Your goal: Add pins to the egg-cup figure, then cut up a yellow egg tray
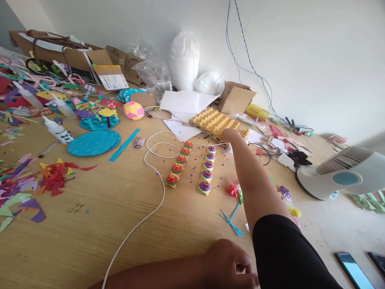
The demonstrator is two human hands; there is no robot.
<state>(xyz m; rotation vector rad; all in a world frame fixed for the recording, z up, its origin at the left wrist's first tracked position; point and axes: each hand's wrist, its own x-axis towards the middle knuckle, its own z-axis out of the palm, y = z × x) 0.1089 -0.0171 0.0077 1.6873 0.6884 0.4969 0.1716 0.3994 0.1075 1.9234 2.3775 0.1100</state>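
My right hand (230,135) reaches far forward to the near right edge of a yellow egg tray (210,121). Its fingers are hidden, so I cannot see whether it grips anything. A thin white cord (162,200) loops over the table and runs toward that hand's wrist. At the bottom, my left hand (230,263) rests near the body with its fingers curled in and nothing visible in them. Between the hands stand two egg-carton strips: one with red and green domes (181,159), another with purple domes (208,165). Small dark-headed pins lie around both.
Blue paper ovals (93,143), glue bottles (58,130) and paper scraps (54,176) cover the left side. A white fan (339,172) and two phones (355,269) are on the right. Along the wall are a cardboard box (237,98) and a white bag (184,60).
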